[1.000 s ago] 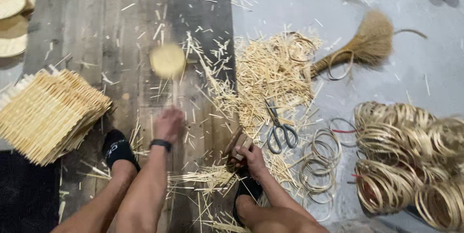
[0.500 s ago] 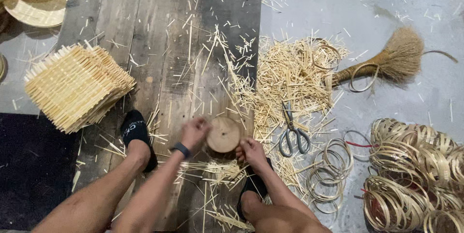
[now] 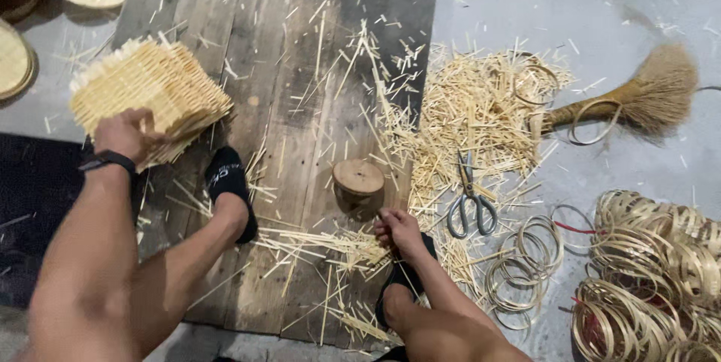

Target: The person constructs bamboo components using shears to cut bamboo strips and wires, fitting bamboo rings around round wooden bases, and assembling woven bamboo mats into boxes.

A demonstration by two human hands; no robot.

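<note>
My left hand (image 3: 124, 135) grips the near edge of the stack of woven bamboo mats (image 3: 154, 95), fingers curled closed on it, at the left side of the wooden boards (image 3: 300, 69). My right hand (image 3: 398, 230) rests on the boards just below the round wood block (image 3: 359, 185), fingers bent down among bamboo slivers (image 3: 330, 242); whether they pinch anything I cannot tell. Scissors (image 3: 471, 197) lie to the right, near bamboo rings (image 3: 526, 257)

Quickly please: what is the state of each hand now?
Left hand: closed on the stack of pale woven bamboo mats.
Right hand: resting beside the small round wooden block, holding nothing visible.
</note>
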